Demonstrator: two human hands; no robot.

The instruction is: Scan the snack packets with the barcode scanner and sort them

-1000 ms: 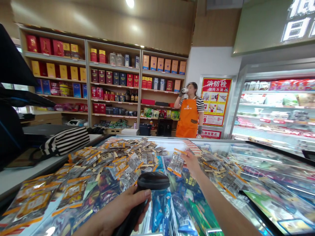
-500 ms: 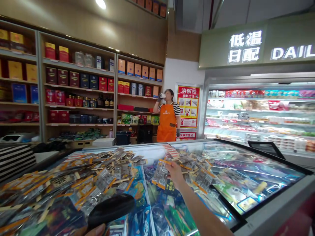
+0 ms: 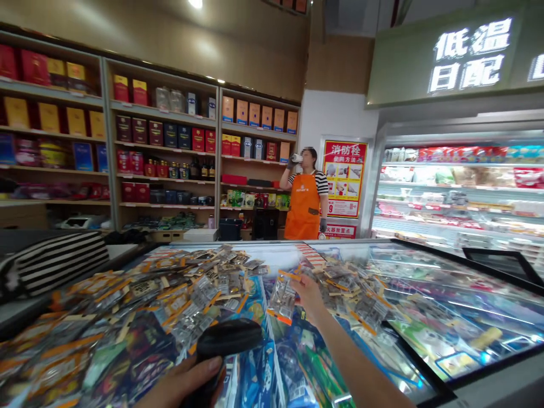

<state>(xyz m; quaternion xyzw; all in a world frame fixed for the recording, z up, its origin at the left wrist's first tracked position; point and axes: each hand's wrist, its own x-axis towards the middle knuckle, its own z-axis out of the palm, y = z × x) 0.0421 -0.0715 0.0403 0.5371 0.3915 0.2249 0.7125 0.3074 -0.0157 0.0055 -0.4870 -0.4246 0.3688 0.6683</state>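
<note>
My left hand (image 3: 193, 377) is closed round the handle of a black handheld barcode scanner (image 3: 229, 337), whose rounded head points right and away from me. With its fingertips my right hand (image 3: 309, 290) pinches the upper edge of a small clear snack packet (image 3: 282, 297) with orange ends. The packet hangs above the chest freezer, its printed label side towards me. Similar loose packets (image 3: 204, 289) lie heaped to the left, and another pile (image 3: 365, 300) lies to the right of my hand. Beneath the packet, blue and green bags (image 3: 318, 362) lie inside the freezer.
A sliding glass lid (image 3: 459, 317) with a black frame covers the freezer's right side. Behind the freezer stands a person in an orange apron (image 3: 302, 212), holding a cup to the mouth. Shelves of boxes (image 3: 155, 133) line the back wall. A striped cloth (image 3: 63, 263) lies at left.
The view has turned left. My left hand has risen further into view with the scanner, closer to the packet. My right hand still holds the packet in about the same place.
</note>
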